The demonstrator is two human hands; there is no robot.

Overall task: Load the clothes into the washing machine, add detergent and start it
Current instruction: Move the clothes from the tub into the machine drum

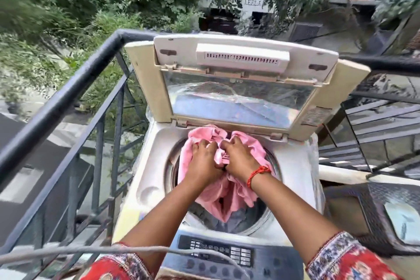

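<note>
We see one top-loading washing machine (293,166), lid (238,88) raised, and one pink cloth (218,191) bunched over the drum mouth. Our two hands clutch it side by side: left hand (203,161), right hand (238,158), fingers buried in folds. Grey laundry (231,223) beneath is mostly hidden. The control panel (227,252) labels blur.

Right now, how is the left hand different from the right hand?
The right hand has a red thread band at its wrist; the left hand has a bare wrist. The left hand sits nearer the railing, the right hand farther from it. Both grip the pink cloth over the washing machine drum.
</note>
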